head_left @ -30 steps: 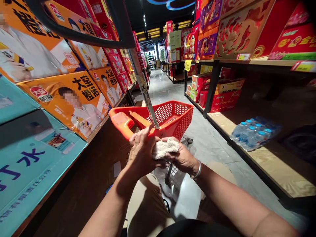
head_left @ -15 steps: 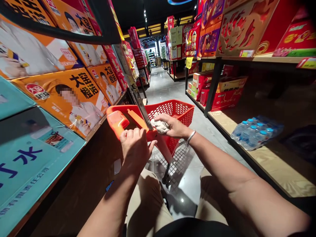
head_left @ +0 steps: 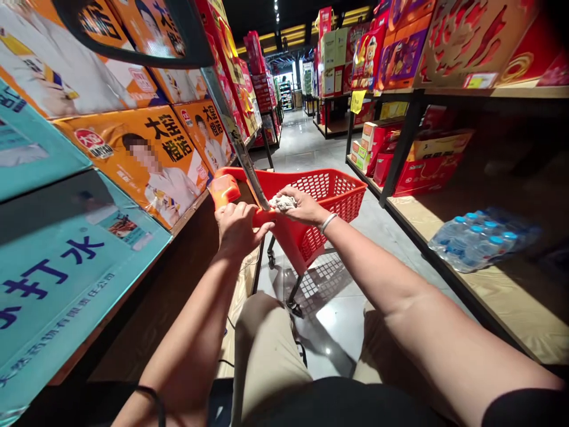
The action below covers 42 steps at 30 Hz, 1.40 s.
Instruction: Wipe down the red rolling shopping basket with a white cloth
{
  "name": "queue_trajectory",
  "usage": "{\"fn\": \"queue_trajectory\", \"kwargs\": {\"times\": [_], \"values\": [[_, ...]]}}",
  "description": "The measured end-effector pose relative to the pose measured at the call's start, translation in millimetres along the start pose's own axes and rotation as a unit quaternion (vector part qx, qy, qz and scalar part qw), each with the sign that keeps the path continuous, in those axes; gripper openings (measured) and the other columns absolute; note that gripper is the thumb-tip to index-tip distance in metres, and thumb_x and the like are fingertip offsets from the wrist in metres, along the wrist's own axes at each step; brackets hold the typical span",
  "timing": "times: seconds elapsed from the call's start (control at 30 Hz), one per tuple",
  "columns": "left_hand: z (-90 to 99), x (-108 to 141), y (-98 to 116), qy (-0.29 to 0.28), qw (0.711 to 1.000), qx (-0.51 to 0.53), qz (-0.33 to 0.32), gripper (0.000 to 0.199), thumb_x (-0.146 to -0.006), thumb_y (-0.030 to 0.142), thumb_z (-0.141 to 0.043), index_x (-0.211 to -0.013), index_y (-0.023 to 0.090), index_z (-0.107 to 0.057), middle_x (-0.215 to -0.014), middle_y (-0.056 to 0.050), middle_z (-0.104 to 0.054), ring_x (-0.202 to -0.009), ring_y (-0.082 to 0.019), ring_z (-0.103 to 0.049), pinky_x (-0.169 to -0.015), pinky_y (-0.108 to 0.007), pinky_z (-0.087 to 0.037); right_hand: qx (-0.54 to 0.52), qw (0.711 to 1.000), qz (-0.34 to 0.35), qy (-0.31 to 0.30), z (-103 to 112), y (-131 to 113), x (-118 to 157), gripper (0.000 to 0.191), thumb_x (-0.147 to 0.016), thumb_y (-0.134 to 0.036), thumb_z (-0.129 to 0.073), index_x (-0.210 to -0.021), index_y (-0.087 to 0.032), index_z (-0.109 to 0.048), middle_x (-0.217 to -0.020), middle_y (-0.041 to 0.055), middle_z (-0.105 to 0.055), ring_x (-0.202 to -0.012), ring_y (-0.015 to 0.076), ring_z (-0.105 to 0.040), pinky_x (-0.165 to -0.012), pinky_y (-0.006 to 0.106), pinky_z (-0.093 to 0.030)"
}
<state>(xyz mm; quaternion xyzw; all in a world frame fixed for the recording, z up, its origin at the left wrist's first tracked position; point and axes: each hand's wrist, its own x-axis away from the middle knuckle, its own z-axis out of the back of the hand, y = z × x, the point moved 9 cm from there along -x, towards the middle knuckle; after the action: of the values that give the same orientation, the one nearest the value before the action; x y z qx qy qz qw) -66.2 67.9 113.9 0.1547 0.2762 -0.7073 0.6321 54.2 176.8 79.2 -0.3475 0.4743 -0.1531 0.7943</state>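
Note:
A red shopping cart [head_left: 331, 198] stands in a store aisle in front of me. My left hand [head_left: 237, 224] grips the near red rim of the cart, just below its orange handle [head_left: 223, 190]. My right hand [head_left: 299, 206] is closed on a crumpled whitish cloth [head_left: 281, 203] and presses it against the cart's rim, beside a grey metal pole [head_left: 242, 155] that slants up from the cart. A bracelet sits on my right wrist. My knees in beige trousers show below.
Orange and teal cartons [head_left: 146, 160] fill the left shelving. On the right, a wooden shelf [head_left: 511, 296] carries a shrink-wrapped pack of water bottles [head_left: 482, 237], with red gift boxes [head_left: 427, 160] behind. The glossy tiled aisle [head_left: 306, 145] runs ahead to more displays.
My hands were together on the cloth in front of the cart; they parted. The right hand carried the cloth up to the rim by the pole, and the left hand took hold of the rim.

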Motion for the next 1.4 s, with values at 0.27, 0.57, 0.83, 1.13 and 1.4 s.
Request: {"fn": "queue_trajectory", "kwargs": {"times": [0.27,0.57,0.83,1.13,1.4], "values": [[-43.9,-44,-44,-0.027,0.996,0.077,0.035,0.027,-0.094,0.041,-0.056,-0.11,0.025,-0.071,-0.109,-0.009,-0.067,-0.116,-0.033,-0.051,-0.111,-0.054,-0.029,0.089,0.995,-0.018,0.052,-3,20,-21,0.037,-0.079,-0.03,-0.071,-0.114,-0.02,-0.067,-0.103,0.004,-0.063,-0.097,0.0191,-0.06,-0.095,0.035,-0.049],[-56.6,-68,-21,-0.016,0.994,0.109,-0.012,0.026,-0.097,0.038,-0.056,-0.109,0.02,-0.07,-0.112,-0.007,-0.065,-0.115,-0.028,-0.05,-0.112,-0.052,-0.028,0.171,0.981,-0.027,0.085,22,22,3,0.042,-0.081,-0.032,-0.072,-0.121,-0.021,-0.062,-0.115,0.0078,-0.06,-0.106,0.0227,-0.059,-0.098,0.038,-0.049],[-61.7,-83,-2,-0.033,0.992,0.122,-0.025,0.026,-0.097,0.036,-0.054,-0.111,0.021,-0.07,-0.116,-0.008,-0.065,-0.12,-0.028,-0.049,-0.116,-0.05,-0.025,0.304,0.95,-0.039,0.066,17,1,-16,0.048,-0.083,-0.029,-0.07,-0.129,-0.021,-0.058,-0.124,0.0119,-0.058,-0.114,0.0281,-0.056,-0.102,0.043,-0.048],[-57.5,-81,4,-0.034,0.987,0.15,-0.04,0.028,-0.097,0.037,-0.057,-0.115,0.02,-0.069,-0.116,-0.008,-0.066,-0.12,-0.029,-0.049,-0.117,-0.05,-0.026,0.317,0.946,-0.029,0.06,89,27,51,0.042,-0.076,-0.012,-0.062,-0.118,-0.021,-0.064,-0.114,0.0103,-0.061,-0.109,0.0268,-0.057,-0.1,0.046,-0.048],[-58.4,-78,10,-0.011,0.99,0.132,-0.046,0.029,-0.096,0.039,-0.057,-0.114,0.022,-0.07,-0.116,-0.01,-0.066,-0.119,-0.032,-0.051,-0.116,-0.055,-0.027,0.207,0.968,-0.031,0.136,61,11,24,0.054,-0.08,-0.033,-0.072,-0.131,-0.02,-0.058,-0.121,0.0125,-0.058,-0.109,0.0246,-0.058,-0.102,0.042,-0.049]]}}
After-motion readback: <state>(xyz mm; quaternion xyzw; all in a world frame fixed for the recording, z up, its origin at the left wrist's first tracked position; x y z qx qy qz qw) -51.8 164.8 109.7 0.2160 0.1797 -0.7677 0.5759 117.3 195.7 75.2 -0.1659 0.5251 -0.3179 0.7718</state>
